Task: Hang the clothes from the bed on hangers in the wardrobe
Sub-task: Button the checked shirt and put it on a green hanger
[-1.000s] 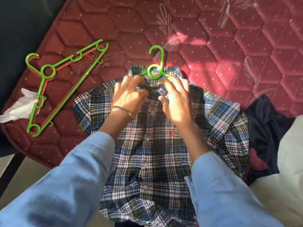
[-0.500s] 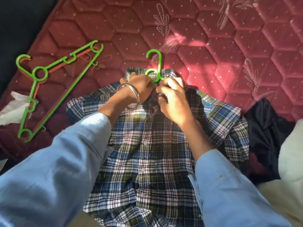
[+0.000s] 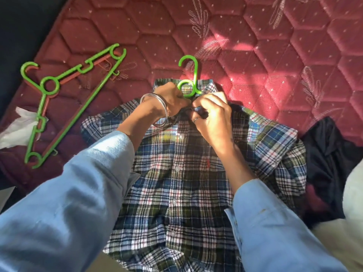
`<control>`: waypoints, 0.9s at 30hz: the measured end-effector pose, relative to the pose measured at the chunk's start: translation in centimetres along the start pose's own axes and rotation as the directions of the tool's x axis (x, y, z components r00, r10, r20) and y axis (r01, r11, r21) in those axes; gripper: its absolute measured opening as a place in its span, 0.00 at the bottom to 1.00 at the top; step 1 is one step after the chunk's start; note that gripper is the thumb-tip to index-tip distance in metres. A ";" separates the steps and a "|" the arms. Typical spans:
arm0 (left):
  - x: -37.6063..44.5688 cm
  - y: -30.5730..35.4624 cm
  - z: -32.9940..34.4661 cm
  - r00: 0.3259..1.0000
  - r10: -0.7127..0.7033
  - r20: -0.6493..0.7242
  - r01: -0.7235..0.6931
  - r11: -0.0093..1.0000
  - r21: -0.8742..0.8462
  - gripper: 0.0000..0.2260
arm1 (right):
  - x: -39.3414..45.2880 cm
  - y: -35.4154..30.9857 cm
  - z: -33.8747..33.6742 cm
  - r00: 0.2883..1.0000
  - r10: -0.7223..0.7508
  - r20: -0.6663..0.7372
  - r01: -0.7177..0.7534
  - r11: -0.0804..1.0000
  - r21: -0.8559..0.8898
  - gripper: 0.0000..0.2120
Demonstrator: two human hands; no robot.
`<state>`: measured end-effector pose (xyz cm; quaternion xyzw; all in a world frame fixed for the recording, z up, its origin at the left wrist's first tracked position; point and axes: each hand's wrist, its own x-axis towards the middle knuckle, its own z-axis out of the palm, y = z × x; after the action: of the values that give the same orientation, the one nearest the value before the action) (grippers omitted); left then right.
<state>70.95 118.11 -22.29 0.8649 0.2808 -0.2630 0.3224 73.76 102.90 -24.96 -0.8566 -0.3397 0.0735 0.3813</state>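
Note:
A blue, green and white plaid shirt [image 3: 182, 185] lies front up on the maroon quilted bed [image 3: 255, 55]. A green hanger [image 3: 189, 75] is inside it, its hook and ring sticking out above the collar. My left hand [image 3: 170, 99] and my right hand [image 3: 212, 118] meet just below the collar, each pinching the shirt's front edges at the top button. Bangles circle the left wrist. The hanger's arms are hidden under the fabric.
Two spare hangers, a green one [image 3: 64, 107] on a red one, lie on the bed to the left, next to a crumpled white cloth [image 3: 17, 128]. A dark garment [image 3: 332, 163] is bunched at the right beside white fabric [image 3: 353, 213].
Both hands have closed in at the collar: the left hand turned over and now pinches the placket beside the right. The view has shifted slightly; the shirt and hangers lie as before.

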 end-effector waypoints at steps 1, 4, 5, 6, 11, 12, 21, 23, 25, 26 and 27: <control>-0.1 -0.1 0.1 1.000 0.008 -0.007 -0.008 1.000 -0.012 0.13 | 0.0 0.1 0.0 1.000 -0.014 0.017 0.014 1.000 -0.007 0.05; -0.4 -0.6 0.3 0.994 0.101 -0.052 -0.101 0.995 -0.003 0.13 | 0.2 0.5 0.0 0.998 -0.031 0.060 0.033 0.999 -0.037 0.04; -0.7 -0.9 0.2 0.987 0.149 -0.061 -0.150 0.989 0.001 0.14 | 0.2 0.5 -0.1 0.995 -0.028 0.095 0.032 0.999 -0.043 0.05; -1.0 -1.2 0.2 0.978 0.200 -0.053 -0.200 0.980 -0.003 0.16 | 0.3 0.7 -0.2 0.992 -0.032 0.124 0.037 0.999 -0.038 0.05; -1.9 -2.9 1.5 0.953 0.243 -0.184 -0.236 0.970 0.059 0.14 | 2.4 0.7 -1.1 0.942 0.000 0.335 0.004 1.000 -0.013 0.06; -2.1 -3.0 1.8 0.940 0.236 -0.248 -0.228 0.972 0.058 0.11 | 1.9 3.3 -0.2 0.911 0.063 0.406 -0.045 0.997 -0.055 0.07; -2.8 -2.6 2.5 0.900 0.312 -0.305 -0.334 0.942 -0.021 0.09 | 2.6 0.1 -1.8 0.896 0.069 0.438 -0.006 0.989 -0.145 0.11; -2.6 -2.9 2.3 0.909 0.309 -0.279 -0.329 0.944 -0.026 0.10 | 2.0 0.7 -1.2 0.891 0.094 0.445 0.011 0.974 -0.227 0.15; -2.4 -3.1 2.5 0.905 0.314 -0.285 -0.307 0.949 0.071 0.10 | 1.7 1.0 -0.8 0.885 0.079 0.459 0.039 0.969 -0.242 0.15; -2.4 -3.1 2.6 0.908 0.292 -0.300 -0.278 0.957 0.088 0.09 | 1.9 0.8 -0.8 0.891 0.071 0.449 0.044 0.969 -0.242 0.14; -2.4 -3.0 2.9 0.907 0.271 -0.321 -0.252 0.962 0.101 0.09 | 2.0 0.8 -0.8 0.888 0.068 0.454 0.053 0.967 -0.248 0.13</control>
<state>66.49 117.24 -23.86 0.9354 0.2048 -0.0758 0.2781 75.98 103.32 -24.70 -0.8578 -0.4234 0.2312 0.1775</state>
